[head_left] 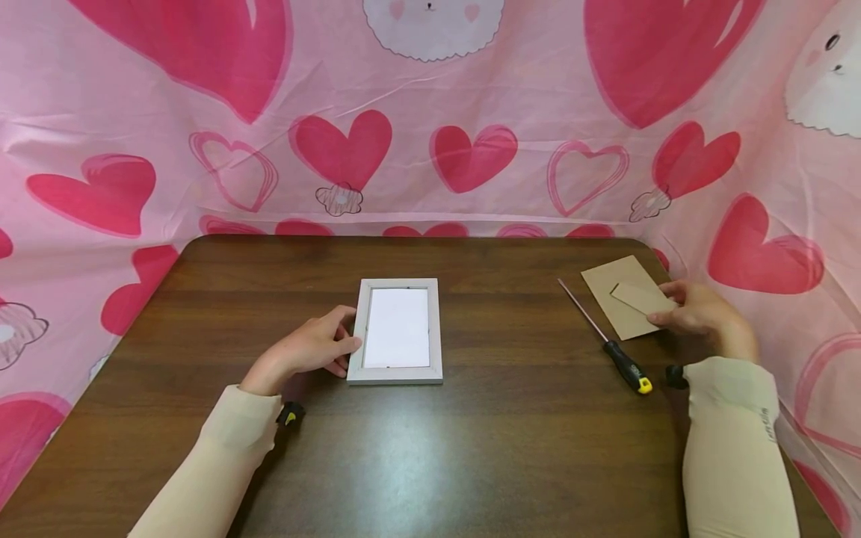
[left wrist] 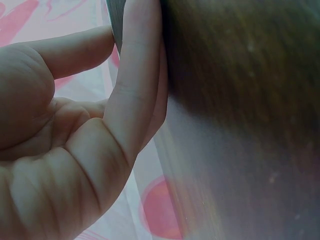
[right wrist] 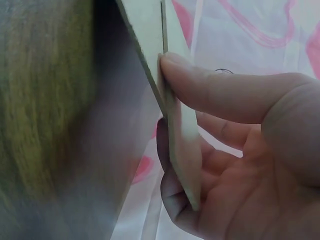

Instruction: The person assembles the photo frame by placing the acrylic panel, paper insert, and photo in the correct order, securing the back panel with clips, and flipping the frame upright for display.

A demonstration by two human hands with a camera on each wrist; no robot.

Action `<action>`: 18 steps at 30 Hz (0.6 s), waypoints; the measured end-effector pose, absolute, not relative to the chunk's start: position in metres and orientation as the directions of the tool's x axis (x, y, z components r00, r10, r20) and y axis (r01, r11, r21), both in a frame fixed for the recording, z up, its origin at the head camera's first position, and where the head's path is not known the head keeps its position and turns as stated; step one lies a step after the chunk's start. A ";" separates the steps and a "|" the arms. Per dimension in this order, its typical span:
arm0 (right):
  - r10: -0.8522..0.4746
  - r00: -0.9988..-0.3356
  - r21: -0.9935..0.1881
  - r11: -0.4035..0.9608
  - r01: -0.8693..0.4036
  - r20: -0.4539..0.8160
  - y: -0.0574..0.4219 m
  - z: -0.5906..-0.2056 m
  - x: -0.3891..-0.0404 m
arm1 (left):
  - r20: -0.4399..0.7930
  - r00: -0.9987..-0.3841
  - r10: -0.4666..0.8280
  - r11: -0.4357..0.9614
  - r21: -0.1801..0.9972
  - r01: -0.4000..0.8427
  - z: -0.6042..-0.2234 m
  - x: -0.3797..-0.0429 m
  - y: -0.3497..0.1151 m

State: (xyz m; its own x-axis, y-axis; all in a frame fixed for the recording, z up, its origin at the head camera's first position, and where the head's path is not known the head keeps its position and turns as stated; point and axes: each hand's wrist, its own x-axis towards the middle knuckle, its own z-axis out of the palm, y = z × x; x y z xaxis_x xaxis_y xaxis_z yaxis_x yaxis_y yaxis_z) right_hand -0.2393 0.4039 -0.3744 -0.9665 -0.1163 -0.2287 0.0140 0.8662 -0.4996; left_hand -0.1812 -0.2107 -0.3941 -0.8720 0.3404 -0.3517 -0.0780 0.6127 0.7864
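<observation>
A light grey picture frame (head_left: 394, 377) with a white panel inside it lies near the table's middle. My left hand (head_left: 311, 344) is at its left side, thumb and fingers gripping the edge. In the left wrist view, the frame's edge (left wrist: 117, 17) comes between thumb and index finger. At the far right, my right hand (head_left: 702, 314) pinches a brown backing board (head_left: 608, 288) with a stand flap (head_left: 639, 297) on it. The right wrist view has the thumb on the flap's side and curled fingers behind the board (right wrist: 142, 30).
A screwdriver (head_left: 625, 366) with a black and yellow handle lies left of the backing board, its shaft pointing away. The brown wooden table (head_left: 498, 448) meets a pink heart-patterned cloth (head_left: 464, 97) at the back and sides.
</observation>
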 end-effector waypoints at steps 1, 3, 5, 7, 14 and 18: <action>-0.119 -0.968 -0.499 0.867 0.006 -0.219 0.404 -0.374 -0.239 | -0.353 -0.872 0.339 0.613 0.786 -0.079 -0.394 -0.181 -0.211; -0.124 -0.969 -0.510 0.860 0.002 -0.214 0.404 -0.372 -0.238 | -0.354 -0.872 0.338 0.612 0.786 -0.082 -0.394 -0.181 -0.211; -0.128 -0.969 -0.520 0.854 0.000 -0.212 0.404 -0.371 -0.238 | -0.356 -0.871 0.338 0.612 0.786 -0.084 -0.395 -0.182 -0.211; -0.133 -0.966 -0.548 0.836 0.012 -0.224 0.403 -0.369 -0.237 | -0.358 -0.871 0.336 0.610 0.787 -0.088 -0.395 -0.182 -0.211; -0.100 -0.964 -0.526 0.849 0.046 -0.246 0.401 -0.360 -0.235 | -0.357 -0.870 0.339 0.609 0.789 -0.087 -0.395 -0.182 -0.211; -0.089 -0.967 -0.464 0.885 0.033 -0.239 0.401 -0.358 -0.234 | -0.355 -0.871 0.340 0.610 0.788 -0.083 -0.395 -0.182 -0.211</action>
